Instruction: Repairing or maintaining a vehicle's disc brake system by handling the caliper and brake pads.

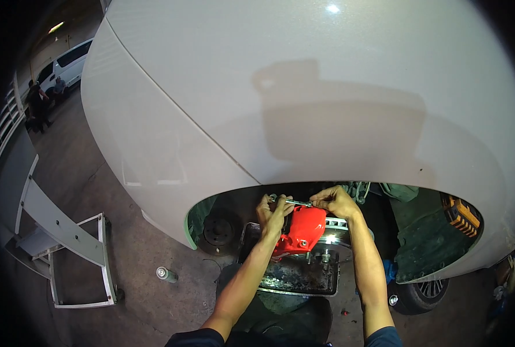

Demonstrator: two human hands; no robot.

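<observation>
One left hand point(273, 215): fingers closed around the left part of a metal rod point(299, 202)
Rod: slim, silvery, held just above the red caliper point(308, 226)
Caliper: glossy, rounded, at the brake disc point(336, 235)
Right hand point(338, 203): fingertips pinching the rod's right end

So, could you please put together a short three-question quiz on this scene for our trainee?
1. True or false: a slim metal tool runs between the fingers of the left hand and those of the right hand.
2. Which of these is on the floor to the left of the metal tray? A) a bucket B) a spray can C) a broom
3. Fill in the missing word: the caliper just below the tool is coloured ____.

Key: 1. True. 2. B. 3. Red.
</observation>
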